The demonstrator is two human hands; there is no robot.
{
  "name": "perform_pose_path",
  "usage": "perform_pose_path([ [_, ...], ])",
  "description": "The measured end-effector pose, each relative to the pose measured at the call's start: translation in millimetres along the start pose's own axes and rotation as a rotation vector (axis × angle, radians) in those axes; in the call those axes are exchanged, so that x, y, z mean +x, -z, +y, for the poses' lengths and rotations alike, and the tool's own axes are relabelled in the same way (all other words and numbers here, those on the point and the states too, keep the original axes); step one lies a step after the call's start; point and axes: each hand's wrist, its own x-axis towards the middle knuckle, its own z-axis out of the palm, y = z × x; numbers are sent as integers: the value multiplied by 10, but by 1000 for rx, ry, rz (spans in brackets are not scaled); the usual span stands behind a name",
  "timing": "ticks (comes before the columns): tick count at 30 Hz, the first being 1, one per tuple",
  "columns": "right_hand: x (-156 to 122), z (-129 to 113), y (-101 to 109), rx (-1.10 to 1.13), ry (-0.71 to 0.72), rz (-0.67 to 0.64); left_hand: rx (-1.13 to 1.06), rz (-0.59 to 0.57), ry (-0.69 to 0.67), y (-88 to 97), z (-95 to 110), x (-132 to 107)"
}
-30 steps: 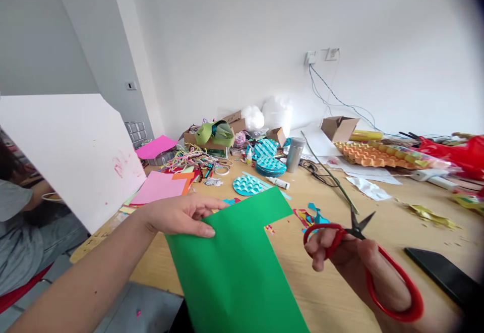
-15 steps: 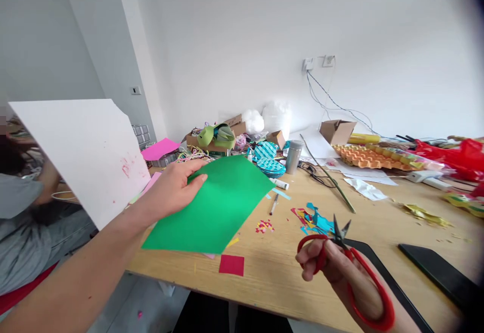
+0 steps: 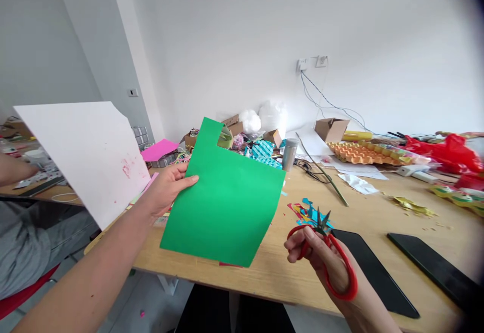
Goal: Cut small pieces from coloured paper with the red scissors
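Note:
My left hand (image 3: 170, 185) grips a sheet of green paper (image 3: 227, 202) by its left edge, thumb on the front and fingers behind. The sheet is held up above the table, with a rectangular notch cut from its upper right corner. In my right hand (image 3: 321, 257) are red-handled scissors (image 3: 342, 272), their blades slightly apart and pointing upward, clear of the paper. Beyond the scissors lie blue, red and yellow paper scraps (image 3: 312, 214). A red paper piece (image 3: 230, 265) is mostly hidden under the lower edge of the green sheet.
A white board (image 3: 83, 156) stands tilted at the left, with a person's arm (image 3: 15, 170) behind it. Two dark flat tablets (image 3: 372, 267) lie at the right. Farther back are a metal canister (image 3: 290, 155), a green stem (image 3: 323, 171), egg trays (image 3: 363, 152) and a red plastic bag (image 3: 446, 151).
My left hand has raised the green paper and turned it upright towards me, bringing the notch into view. My right hand, with the scissors, has shifted slightly left in view.

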Motion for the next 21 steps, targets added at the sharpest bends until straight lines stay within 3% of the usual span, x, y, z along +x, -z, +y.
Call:
perform_pose_path([
  [3, -43, -82, -50, 75, -40, -118, 82, 65, -73, -32, 39, -28],
  [10, -78, -255, -190, -22, 27, -159, 603, 230, -384, -258, 40, -134],
  [14, 1, -416, -249, 163, 6, -141, 841, 328, -567, -370, 1, -230],
  [16, 64, -500, -266, 276, -47, -163, 920, 349, -761, -407, -55, -301],
  [19, 185, -591, -275, 353, -126, -170, 926, 164, -1017, -429, -196, -430],
  [21, 269, -615, -278, 388, -179, -146, 908, -11, -1055, -420, -303, -516],
])
